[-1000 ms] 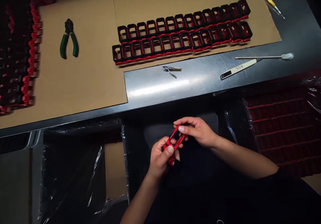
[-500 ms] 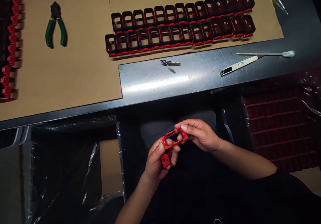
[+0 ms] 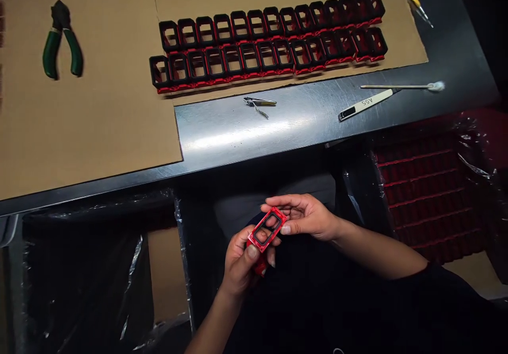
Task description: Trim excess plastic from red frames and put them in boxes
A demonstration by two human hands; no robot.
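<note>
The person wears a very dark top (image 3: 337,301), black or nearly black (the light is low, so it could be deep blue). It looks plain all over. The right sleeve (image 3: 448,285) is dark too, and it stops close to the elbow. Past it, the right forearm (image 3: 377,248) is bare, and so is the right hand (image 3: 311,217). The left forearm (image 3: 216,317) and left hand (image 3: 238,266) are bare as well. The thumbnails (image 3: 285,229) have round ends. A small, thin, pale loop (image 3: 338,350) shows low on the top.
</note>
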